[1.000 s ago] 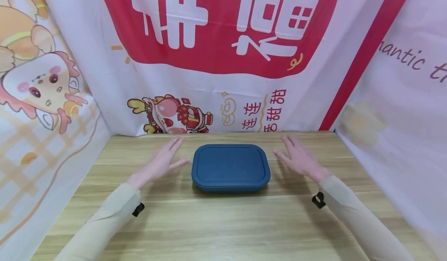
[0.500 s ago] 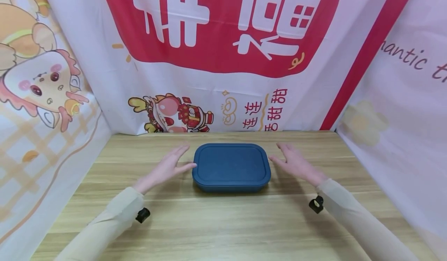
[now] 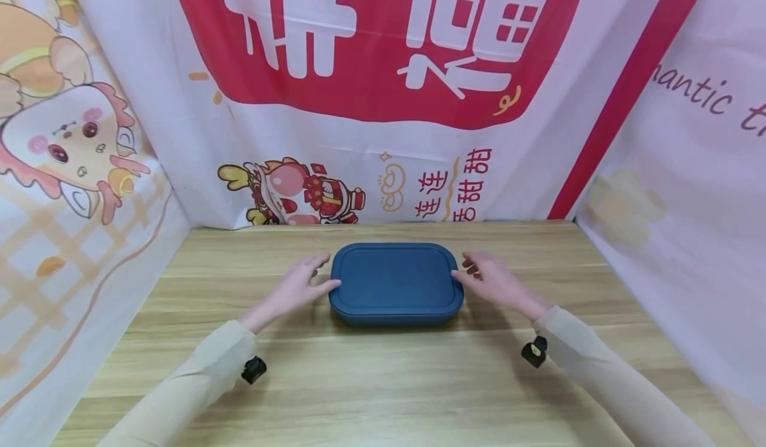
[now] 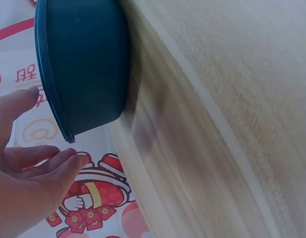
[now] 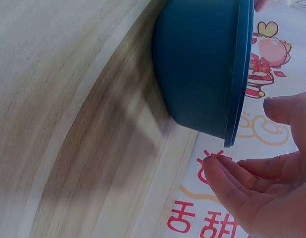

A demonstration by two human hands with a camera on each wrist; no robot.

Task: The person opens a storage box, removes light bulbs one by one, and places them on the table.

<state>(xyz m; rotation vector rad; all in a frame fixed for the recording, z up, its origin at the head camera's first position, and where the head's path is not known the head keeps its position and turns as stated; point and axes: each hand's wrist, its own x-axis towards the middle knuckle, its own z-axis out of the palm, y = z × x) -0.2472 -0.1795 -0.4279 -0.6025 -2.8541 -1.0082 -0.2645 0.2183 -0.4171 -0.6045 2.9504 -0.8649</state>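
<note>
A dark blue rectangular food container [image 3: 395,277] with its lid on rests flat on the wooden table. My left hand [image 3: 290,291] is at its left end, thumb over the lid's edge and the other fingers loosely bent beside the rim. At the opposite end, my right hand [image 3: 499,284] mirrors this, thumb tip overlapping the lid in the head view. In the left wrist view a small gap shows between the fingertips and the container's side [image 4: 86,69]. The right wrist view likewise has thumb and fingers spread around the lid's rim [image 5: 239,89], apart from it.
The wood-grain table [image 3: 395,387] reaches back to a white cloth backdrop [image 3: 335,131] with red printing. Printed cloth walls [image 3: 688,221] stand on both sides. Black devices [image 3: 254,370] hang under the sleeve cuffs.
Both hands have moved inward to the container's ends, from clear of it to thumbs over the lid's edges. Their fingers have bent more. The container has stayed in place.
</note>
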